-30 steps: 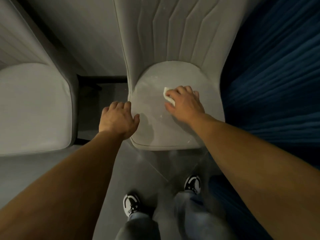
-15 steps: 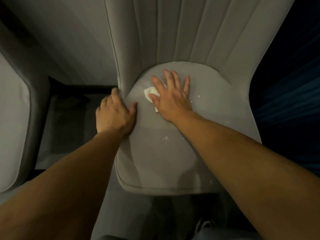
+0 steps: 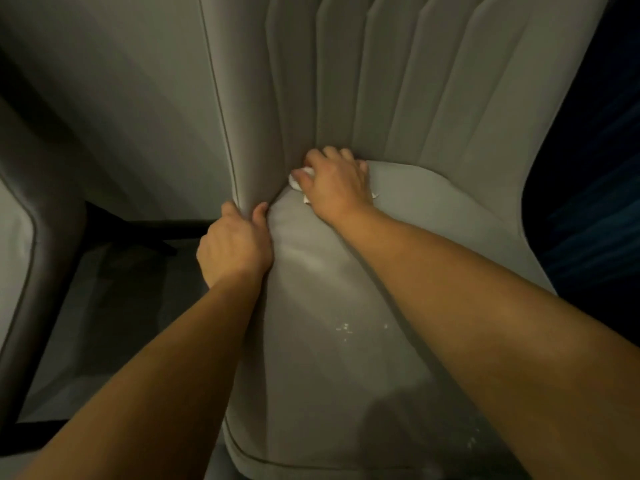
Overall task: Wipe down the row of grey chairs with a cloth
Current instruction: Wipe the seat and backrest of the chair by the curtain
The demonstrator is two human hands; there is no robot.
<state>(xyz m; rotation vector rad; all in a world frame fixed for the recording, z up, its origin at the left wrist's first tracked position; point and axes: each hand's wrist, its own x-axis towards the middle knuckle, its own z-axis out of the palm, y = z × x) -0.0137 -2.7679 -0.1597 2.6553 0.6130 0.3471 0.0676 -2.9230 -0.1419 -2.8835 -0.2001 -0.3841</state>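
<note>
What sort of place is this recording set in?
Probably an indoor dining or seating room, dimly lit: a padded grey chair with a channelled backrest, a second like chair beside it, and dark blue curtain-like fabric at the right.

Chair [image 3: 346, 358]: centre of frame; backrest above, seat below
Cloth [image 3: 297, 180]: on seat at backrest crease, under right hand [image 3: 337, 188]
Left hand [image 3: 235, 247]: on chair's left edge
Second chair [image 3: 14, 271]: far left
Crumbs [image 3: 343, 329]: mid-seat

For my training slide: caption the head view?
Right hand presses white cloth into grey chair crease; left hand grips its edge.
</note>
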